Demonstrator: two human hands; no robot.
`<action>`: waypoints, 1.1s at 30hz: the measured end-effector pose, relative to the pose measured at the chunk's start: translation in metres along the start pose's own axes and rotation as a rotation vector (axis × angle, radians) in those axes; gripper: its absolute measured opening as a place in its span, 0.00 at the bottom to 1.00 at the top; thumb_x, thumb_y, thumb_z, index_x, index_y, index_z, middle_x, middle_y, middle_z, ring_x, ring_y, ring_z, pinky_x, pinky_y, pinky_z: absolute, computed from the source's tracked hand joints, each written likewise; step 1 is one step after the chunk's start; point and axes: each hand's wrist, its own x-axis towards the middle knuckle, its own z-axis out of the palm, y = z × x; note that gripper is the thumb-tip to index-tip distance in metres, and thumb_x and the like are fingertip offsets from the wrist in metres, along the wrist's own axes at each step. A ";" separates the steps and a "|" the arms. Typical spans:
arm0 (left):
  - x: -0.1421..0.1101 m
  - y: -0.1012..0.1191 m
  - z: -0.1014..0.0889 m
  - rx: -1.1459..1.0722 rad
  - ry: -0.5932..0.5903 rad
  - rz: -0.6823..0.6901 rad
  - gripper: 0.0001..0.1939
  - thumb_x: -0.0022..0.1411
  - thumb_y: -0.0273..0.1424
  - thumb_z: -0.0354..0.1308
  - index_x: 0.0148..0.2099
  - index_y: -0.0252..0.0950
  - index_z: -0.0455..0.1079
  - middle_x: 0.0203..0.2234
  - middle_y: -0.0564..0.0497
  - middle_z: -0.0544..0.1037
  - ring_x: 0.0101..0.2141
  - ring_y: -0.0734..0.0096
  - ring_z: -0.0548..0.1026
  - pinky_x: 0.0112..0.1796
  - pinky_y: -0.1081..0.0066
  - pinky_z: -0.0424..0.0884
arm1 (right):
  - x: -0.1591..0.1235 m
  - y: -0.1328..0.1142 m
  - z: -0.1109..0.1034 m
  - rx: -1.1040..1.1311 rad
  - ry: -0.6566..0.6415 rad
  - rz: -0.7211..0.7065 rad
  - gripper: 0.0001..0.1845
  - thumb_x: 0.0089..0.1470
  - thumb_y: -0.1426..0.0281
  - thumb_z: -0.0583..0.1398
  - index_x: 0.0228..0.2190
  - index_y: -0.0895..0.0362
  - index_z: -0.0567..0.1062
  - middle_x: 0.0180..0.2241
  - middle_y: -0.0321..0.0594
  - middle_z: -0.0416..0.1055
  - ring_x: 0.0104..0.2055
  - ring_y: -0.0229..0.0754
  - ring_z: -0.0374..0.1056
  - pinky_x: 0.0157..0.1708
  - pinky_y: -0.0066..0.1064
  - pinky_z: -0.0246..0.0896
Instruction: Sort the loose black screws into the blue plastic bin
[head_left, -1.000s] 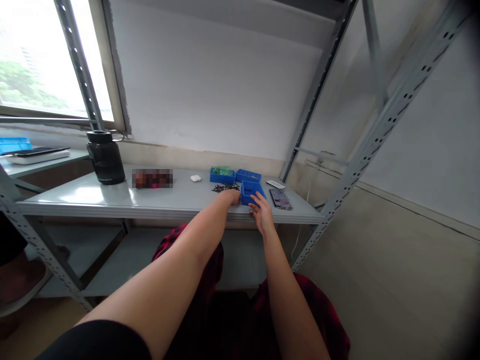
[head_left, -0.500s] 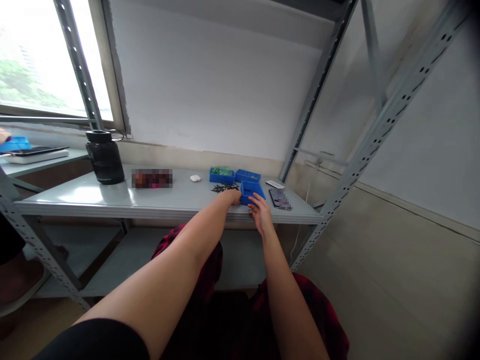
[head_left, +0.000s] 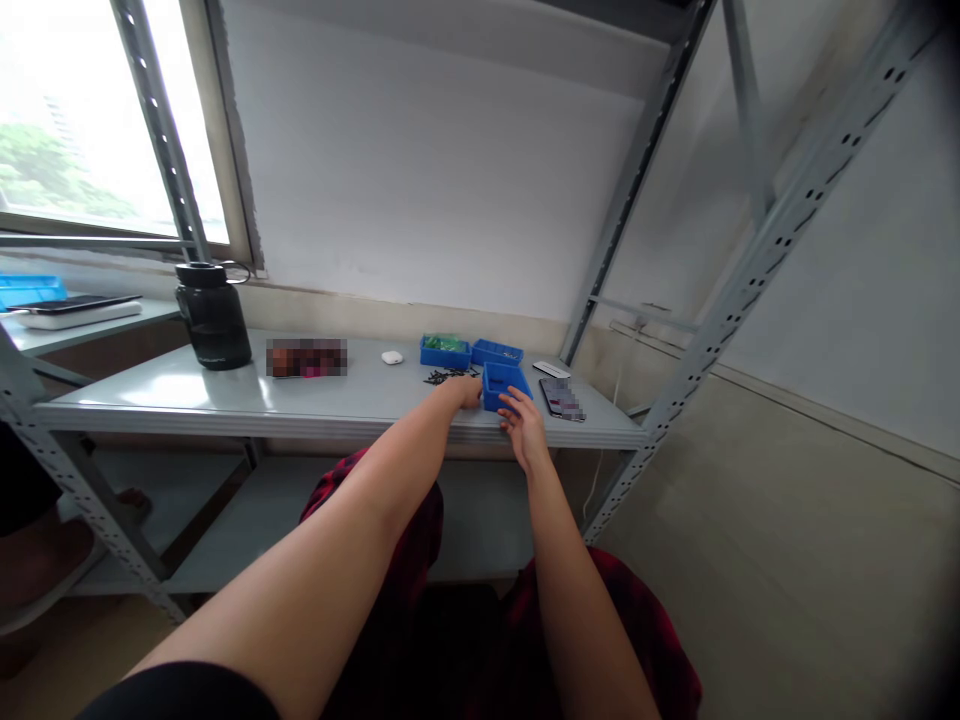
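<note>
Left hand [head_left: 471, 392] sits beside the box [head_left: 492, 401], grip unclear; right hand [head_left: 523, 422] spreads against it near the bench's [head_left: 352, 400] front edge. Dark bits [head_left: 496, 381] lie inside; a bin [head_left: 445, 358] behind holds green plastic [head_left: 444, 343].

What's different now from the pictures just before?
A co-worker's hand, seen half a second ago at the left edge by the light-blue bin, has gone out of view. The left hand still sits beside the small black parts, the right hand at the front blue bin. The black bottle stays put too.
</note>
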 end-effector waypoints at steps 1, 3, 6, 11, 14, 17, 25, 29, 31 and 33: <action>-0.002 -0.001 -0.001 0.023 0.001 -0.018 0.17 0.59 0.30 0.55 0.50 0.32 0.72 0.49 0.38 0.75 0.48 0.54 0.74 0.48 0.62 0.69 | 0.000 0.000 0.000 -0.005 0.000 0.000 0.22 0.37 0.63 0.66 0.39 0.51 0.76 0.37 0.37 0.77 0.30 0.38 0.68 0.23 0.25 0.55; -0.006 -0.002 -0.004 0.057 -0.002 -0.050 0.16 0.58 0.29 0.55 0.49 0.31 0.73 0.47 0.37 0.76 0.47 0.54 0.75 0.47 0.62 0.70 | 0.000 0.001 0.000 -0.019 0.001 -0.002 0.22 0.37 0.62 0.65 0.39 0.51 0.76 0.38 0.37 0.77 0.30 0.38 0.69 0.23 0.25 0.55; -0.010 -0.002 -0.007 0.073 -0.009 -0.072 0.17 0.58 0.30 0.56 0.49 0.31 0.72 0.47 0.37 0.76 0.47 0.53 0.75 0.47 0.61 0.71 | 0.001 0.001 0.000 -0.033 -0.001 0.002 0.23 0.37 0.62 0.65 0.40 0.51 0.76 0.38 0.37 0.77 0.30 0.39 0.69 0.23 0.26 0.55; -0.011 0.002 -0.005 0.101 0.012 -0.020 0.19 0.58 0.29 0.56 0.53 0.35 0.70 0.51 0.40 0.74 0.48 0.57 0.74 0.48 0.63 0.70 | 0.001 0.001 0.000 -0.014 -0.003 0.012 0.22 0.36 0.63 0.66 0.38 0.51 0.76 0.38 0.36 0.77 0.30 0.38 0.68 0.23 0.26 0.54; -0.010 0.005 -0.003 0.073 -0.005 -0.034 0.17 0.59 0.27 0.55 0.50 0.32 0.71 0.49 0.38 0.75 0.47 0.56 0.75 0.47 0.64 0.70 | 0.000 0.001 0.000 -0.011 -0.002 0.010 0.21 0.36 0.63 0.66 0.37 0.51 0.76 0.38 0.36 0.77 0.30 0.38 0.68 0.23 0.26 0.54; -0.009 0.006 -0.001 0.064 -0.005 -0.057 0.15 0.58 0.24 0.54 0.48 0.30 0.72 0.46 0.37 0.76 0.46 0.57 0.75 0.46 0.66 0.71 | 0.000 0.001 0.000 -0.014 -0.002 0.009 0.22 0.36 0.62 0.66 0.38 0.51 0.76 0.37 0.37 0.77 0.30 0.39 0.69 0.23 0.27 0.55; -0.011 0.000 -0.004 0.048 0.016 -0.079 0.15 0.53 0.21 0.57 0.44 0.28 0.73 0.43 0.35 0.78 0.42 0.55 0.76 0.43 0.63 0.71 | 0.000 0.000 0.000 -0.031 -0.001 0.006 0.21 0.37 0.61 0.65 0.38 0.52 0.76 0.37 0.37 0.76 0.30 0.38 0.68 0.23 0.26 0.55; -0.019 -0.005 -0.013 -0.004 0.064 -0.096 0.11 0.53 0.23 0.57 0.40 0.31 0.75 0.39 0.40 0.79 0.38 0.58 0.77 0.40 0.67 0.71 | -0.001 -0.001 0.001 -0.007 -0.015 0.007 0.20 0.37 0.62 0.66 0.36 0.52 0.76 0.35 0.36 0.76 0.29 0.37 0.68 0.23 0.26 0.54; -0.024 -0.008 -0.019 -0.047 0.109 -0.075 0.10 0.53 0.24 0.57 0.39 0.33 0.76 0.37 0.43 0.80 0.37 0.61 0.77 0.38 0.69 0.71 | -0.001 -0.001 0.001 -0.011 -0.031 0.000 0.20 0.37 0.62 0.66 0.36 0.52 0.76 0.34 0.37 0.76 0.29 0.38 0.68 0.23 0.26 0.54; -0.029 -0.011 -0.024 -0.081 0.190 -0.013 0.11 0.53 0.25 0.58 0.40 0.33 0.75 0.37 0.45 0.80 0.37 0.63 0.77 0.37 0.71 0.70 | 0.000 0.001 0.002 -0.025 -0.040 -0.002 0.21 0.37 0.61 0.66 0.37 0.53 0.76 0.33 0.37 0.76 0.28 0.38 0.68 0.22 0.26 0.55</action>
